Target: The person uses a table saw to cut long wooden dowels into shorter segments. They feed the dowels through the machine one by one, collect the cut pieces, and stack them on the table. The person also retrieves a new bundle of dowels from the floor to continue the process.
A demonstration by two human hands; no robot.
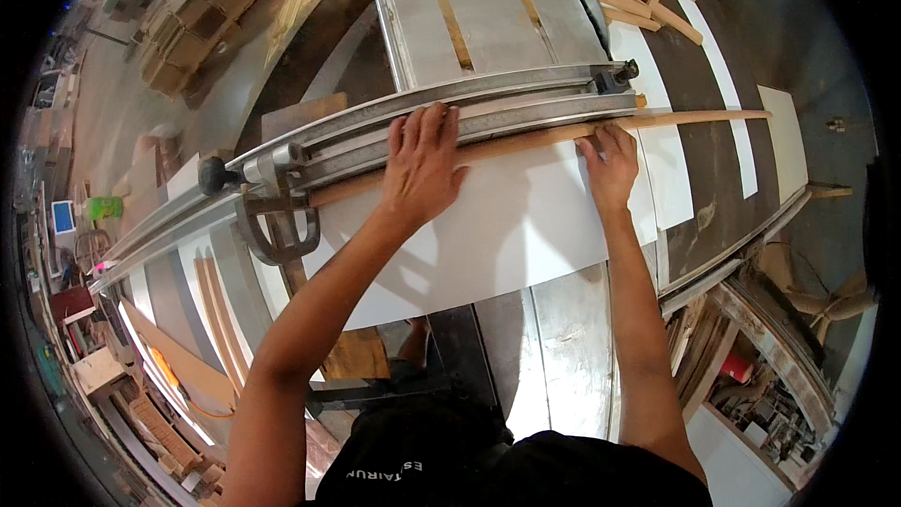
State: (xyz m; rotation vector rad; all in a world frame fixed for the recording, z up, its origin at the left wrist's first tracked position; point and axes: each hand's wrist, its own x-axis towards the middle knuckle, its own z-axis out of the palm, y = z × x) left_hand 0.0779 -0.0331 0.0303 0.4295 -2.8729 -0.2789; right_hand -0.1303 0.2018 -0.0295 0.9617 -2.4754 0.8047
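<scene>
A long, slender wooden strip (526,140) lies along the near side of a metal fence rail (507,113), over a white panel (497,216). Its right end tapers to a thin tip past the rail. My left hand (422,169) lies across strip and rail, fingers curled over the far side and thumb on the near side. Farther right, my right hand (610,164) is closed at the strip's near edge, its thumb and fingertips against the wood. A metal bracket with a curved handle (282,230) stands by the strip's left end.
Beyond the rail is a slotted metal machine table (479,14). Several short wood pieces (648,0) lie at the far right. A black knob (216,175) sits on the rail's left part. Stacked blocks (202,14) stand on the floor at far left.
</scene>
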